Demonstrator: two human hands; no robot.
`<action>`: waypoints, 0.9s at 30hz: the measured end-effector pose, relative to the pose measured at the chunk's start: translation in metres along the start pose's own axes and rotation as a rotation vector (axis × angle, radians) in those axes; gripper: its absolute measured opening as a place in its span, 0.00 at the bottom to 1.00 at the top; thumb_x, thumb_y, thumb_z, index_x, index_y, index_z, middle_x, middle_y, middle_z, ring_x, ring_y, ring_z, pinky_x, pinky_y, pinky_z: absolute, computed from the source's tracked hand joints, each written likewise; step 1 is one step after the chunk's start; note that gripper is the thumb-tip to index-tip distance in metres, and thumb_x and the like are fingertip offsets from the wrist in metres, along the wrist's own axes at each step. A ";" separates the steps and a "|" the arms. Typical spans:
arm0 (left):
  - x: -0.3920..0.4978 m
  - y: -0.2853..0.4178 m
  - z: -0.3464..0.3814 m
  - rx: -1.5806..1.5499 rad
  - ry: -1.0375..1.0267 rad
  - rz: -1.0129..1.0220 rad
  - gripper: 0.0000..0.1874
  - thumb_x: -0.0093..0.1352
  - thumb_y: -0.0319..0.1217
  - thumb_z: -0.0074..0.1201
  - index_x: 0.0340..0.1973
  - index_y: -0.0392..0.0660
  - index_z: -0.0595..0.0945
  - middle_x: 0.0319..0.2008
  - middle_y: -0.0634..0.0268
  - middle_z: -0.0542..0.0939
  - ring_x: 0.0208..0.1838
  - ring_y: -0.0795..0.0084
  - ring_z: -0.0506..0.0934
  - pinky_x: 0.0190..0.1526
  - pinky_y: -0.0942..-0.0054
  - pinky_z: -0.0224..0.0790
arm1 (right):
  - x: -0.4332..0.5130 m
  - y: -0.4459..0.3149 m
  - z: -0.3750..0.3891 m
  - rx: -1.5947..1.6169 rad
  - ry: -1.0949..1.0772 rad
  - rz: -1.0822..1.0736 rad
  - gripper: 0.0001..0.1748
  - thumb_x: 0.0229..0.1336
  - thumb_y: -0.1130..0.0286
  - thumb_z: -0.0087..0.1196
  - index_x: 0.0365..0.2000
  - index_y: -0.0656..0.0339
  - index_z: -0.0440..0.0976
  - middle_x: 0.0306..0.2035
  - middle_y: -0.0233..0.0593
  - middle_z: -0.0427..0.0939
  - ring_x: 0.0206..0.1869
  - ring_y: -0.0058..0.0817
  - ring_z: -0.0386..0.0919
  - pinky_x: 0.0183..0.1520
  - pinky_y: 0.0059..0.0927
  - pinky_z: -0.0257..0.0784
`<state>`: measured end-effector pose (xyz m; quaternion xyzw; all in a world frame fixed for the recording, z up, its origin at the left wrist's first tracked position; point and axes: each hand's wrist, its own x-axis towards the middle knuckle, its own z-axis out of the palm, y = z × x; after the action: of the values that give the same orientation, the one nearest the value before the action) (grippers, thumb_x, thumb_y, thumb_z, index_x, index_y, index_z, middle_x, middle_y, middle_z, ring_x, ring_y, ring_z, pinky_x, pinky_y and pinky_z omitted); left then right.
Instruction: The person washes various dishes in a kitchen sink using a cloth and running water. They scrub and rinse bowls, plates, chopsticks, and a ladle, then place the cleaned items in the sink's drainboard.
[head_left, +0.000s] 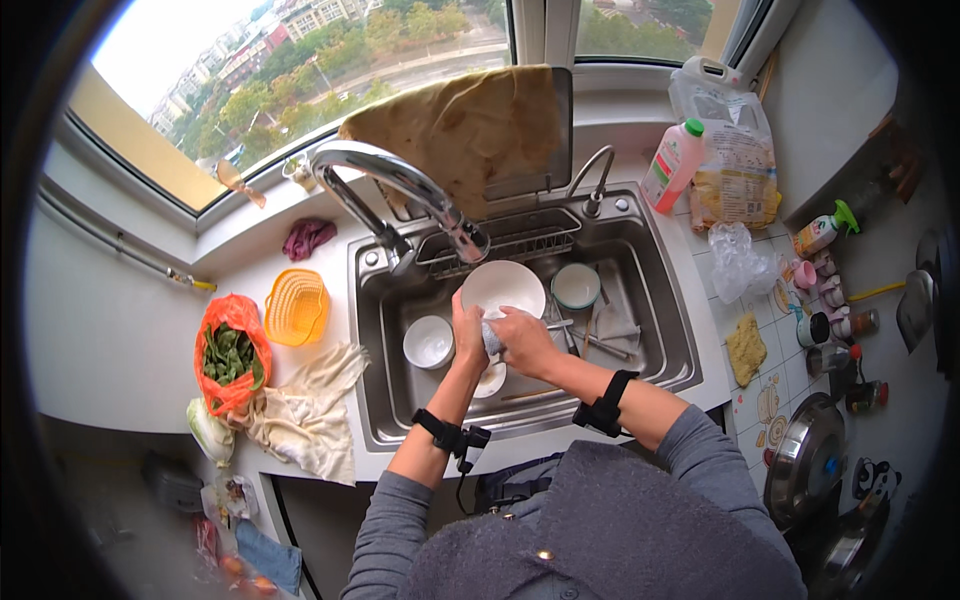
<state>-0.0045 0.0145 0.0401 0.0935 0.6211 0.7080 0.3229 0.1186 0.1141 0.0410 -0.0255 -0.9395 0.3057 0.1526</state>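
Observation:
Over the stainless steel sink (667, 360), my left hand (469, 336) grips the near left rim of a large white bowl (504, 285), tilted under the chrome faucet (472, 241). My right hand (526, 341) holds a bunched greyish cloth (492, 337) against the bowl's near side. Part of the cloth is hidden by my fingers. A smaller white bowl (429, 342) sits in the basin to the left, and a green-rimmed bowl (576, 286) to the right. Below my hands lies a small white dish (490, 381), partly covered. Utensils (600, 343) and a pale cloth (619, 326) rest at the basin's right.
On the left counter are a yellow basket (298, 307), an orange bag of leafy greens (232, 352) and a cream cloth (315, 412). A wire rack (517, 240) spans the sink's back. Right of it stand a pink liquid bottle (675, 169), a yellow sponge (746, 349) and a pot lid (806, 461).

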 end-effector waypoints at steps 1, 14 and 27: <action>0.000 -0.001 -0.005 0.025 -0.031 -0.031 0.23 0.64 0.32 0.40 0.56 0.46 0.66 0.47 0.62 0.72 0.47 0.67 0.73 0.37 0.63 0.74 | 0.002 0.000 -0.006 0.027 -0.060 -0.065 0.22 0.41 0.80 0.51 0.40 0.53 0.77 0.34 0.38 0.80 0.42 0.32 0.78 0.71 0.51 0.42; -0.003 0.001 -0.031 0.182 -0.173 -0.421 0.34 0.70 0.61 0.32 0.63 0.54 0.61 0.55 0.58 0.71 0.54 0.60 0.75 0.45 0.50 0.75 | 0.014 0.004 -0.011 -0.364 -0.760 -0.128 0.32 0.52 0.67 0.52 0.59 0.60 0.61 0.59 0.37 0.66 0.68 0.28 0.55 0.71 0.58 0.35; 0.003 -0.022 -0.024 0.166 -0.122 -0.216 0.27 0.73 0.52 0.34 0.62 0.50 0.62 0.55 0.62 0.68 0.59 0.62 0.65 0.47 0.55 0.71 | 0.019 -0.006 0.016 0.054 -0.282 0.047 0.37 0.44 0.62 0.61 0.54 0.68 0.63 0.55 0.54 0.66 0.57 0.47 0.67 0.64 0.40 0.58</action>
<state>-0.0125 -0.0034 0.0137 0.0955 0.6630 0.6085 0.4255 0.0962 0.1027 0.0376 -0.0003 -0.9422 0.3348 0.0125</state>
